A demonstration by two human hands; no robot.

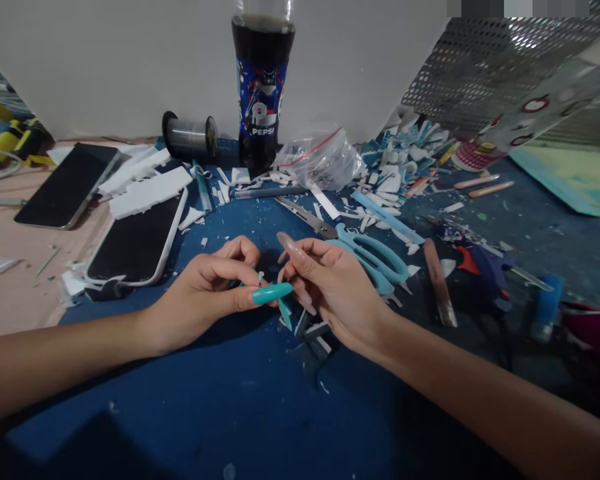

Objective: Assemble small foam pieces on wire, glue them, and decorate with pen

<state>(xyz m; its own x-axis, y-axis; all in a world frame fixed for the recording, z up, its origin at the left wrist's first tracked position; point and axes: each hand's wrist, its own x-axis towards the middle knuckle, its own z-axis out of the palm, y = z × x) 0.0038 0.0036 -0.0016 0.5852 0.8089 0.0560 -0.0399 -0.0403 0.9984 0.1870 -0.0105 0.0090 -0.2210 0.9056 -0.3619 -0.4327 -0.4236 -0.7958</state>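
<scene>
My left hand (195, 297), with long teal nails, is closed in a pinch. A tiny pale piece (261, 277) pokes up by its thumb and forefinger; what else it grips is hidden. My right hand (343, 290), with long pale pink nails, has its fingers curled together close to the left fingertips. Whatever those fingers hold is too small to name. Under the hands lie dark and white scraps (313, 350) on the blue table surface (220, 407). Light-blue-handled scissors (375, 257) rest just behind my right hand, blades toward the back left.
Two phones (137, 240) (70, 187), white foam pieces (150, 193) and a spool of clear line (190, 137) are at left. Behind stand a Pepsi bottle (263, 87) and a zip bag (325, 160). Scraps (405, 153), a glue gun (490, 273) and a tilted clear cup (535, 107) lie right.
</scene>
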